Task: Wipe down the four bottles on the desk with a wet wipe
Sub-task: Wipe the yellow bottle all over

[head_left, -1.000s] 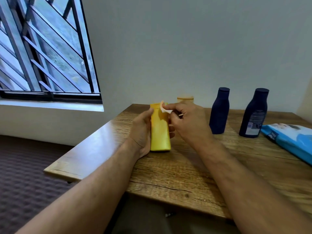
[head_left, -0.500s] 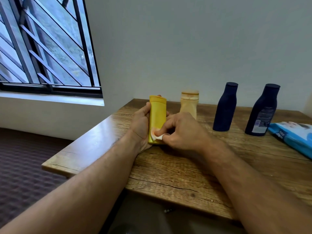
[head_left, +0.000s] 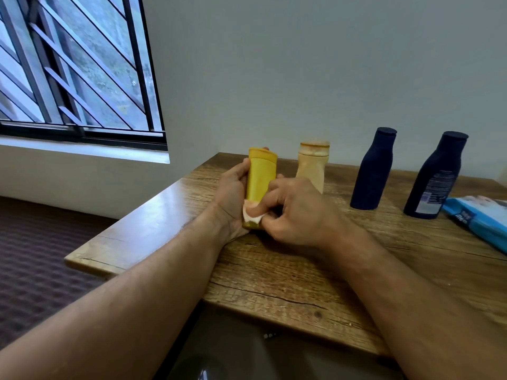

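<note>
desk (head_left: 170,231): 4 bottles (head_left: 312,167) in row | wipes pack (head_left: 477,220) far right

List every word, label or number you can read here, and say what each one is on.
"Men", partly cut off, white letters on the blue wipes pack at the desk's right edge.
Right dark blue bottle: a back label with small print and a barcode-like patch, too small and blurred to read.
Left dark blue bottle, yellow bottle and beige bottle: no text visible.
</note>
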`<state>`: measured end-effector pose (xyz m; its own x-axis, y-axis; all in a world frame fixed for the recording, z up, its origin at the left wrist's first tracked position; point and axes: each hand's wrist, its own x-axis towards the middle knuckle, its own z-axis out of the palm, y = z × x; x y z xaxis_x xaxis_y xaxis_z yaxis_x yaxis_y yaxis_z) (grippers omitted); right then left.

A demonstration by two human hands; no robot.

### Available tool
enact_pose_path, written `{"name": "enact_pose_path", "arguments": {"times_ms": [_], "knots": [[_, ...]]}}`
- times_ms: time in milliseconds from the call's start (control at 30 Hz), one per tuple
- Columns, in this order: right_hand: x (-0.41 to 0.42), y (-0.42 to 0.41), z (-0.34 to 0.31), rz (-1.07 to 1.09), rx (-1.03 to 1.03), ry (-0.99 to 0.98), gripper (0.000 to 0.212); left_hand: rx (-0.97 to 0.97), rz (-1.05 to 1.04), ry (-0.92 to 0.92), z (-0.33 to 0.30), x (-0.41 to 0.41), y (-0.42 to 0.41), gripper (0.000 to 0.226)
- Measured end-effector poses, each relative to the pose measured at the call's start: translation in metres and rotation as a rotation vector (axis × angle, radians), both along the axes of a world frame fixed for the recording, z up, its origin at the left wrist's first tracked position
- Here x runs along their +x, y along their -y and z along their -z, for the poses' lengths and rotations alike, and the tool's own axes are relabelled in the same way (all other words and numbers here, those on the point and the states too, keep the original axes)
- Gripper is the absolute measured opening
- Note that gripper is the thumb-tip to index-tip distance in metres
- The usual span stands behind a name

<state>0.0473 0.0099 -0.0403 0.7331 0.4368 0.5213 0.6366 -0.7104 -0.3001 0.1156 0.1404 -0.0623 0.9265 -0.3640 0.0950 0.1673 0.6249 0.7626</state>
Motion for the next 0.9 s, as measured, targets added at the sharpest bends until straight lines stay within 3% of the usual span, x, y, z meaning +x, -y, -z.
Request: {"name": "enact_pose_path", "arguments": {"times_ms": [100,233,333,567,667,800,900], "knots": [[-0.001,0.001,-0.001,0.000,-0.005,0.018,0.019,-0.019,0.007,-0.002,0.001,0.001,0.001,0.043],[0.015,-0.006,-0.001,0.211,0.190,0.196,0.019,0.035,0.025,0.039,0.000,-0.005,0.004,0.049],[0.024,-0.012,-0.003,0.236,0.276,0.201,0.020,0.075,0.014,0.026,-0.001,-0.008,0.002,0.051],[0.003,-0.001,0.001,-0.027,0.014,-0.048,0.023,0.126,-0.163,-0.065,-0.002,-0.002,-0.002,0.061],[0.008,0.004,0.000,0.060,0.157,-0.009,0.018,0.196,-0.113,-0.017,-0.002,-0.009,0.002,0.059],[0.023,0.007,-0.007,0.325,0.343,0.219,0.021,0.258,-0.057,0.039,-0.003,-0.014,0.005,0.052],[0.025,0.006,-0.008,0.315,0.336,0.160,0.019,0.249,-0.132,0.040,-0.005,-0.014,0.005,0.053]]}}
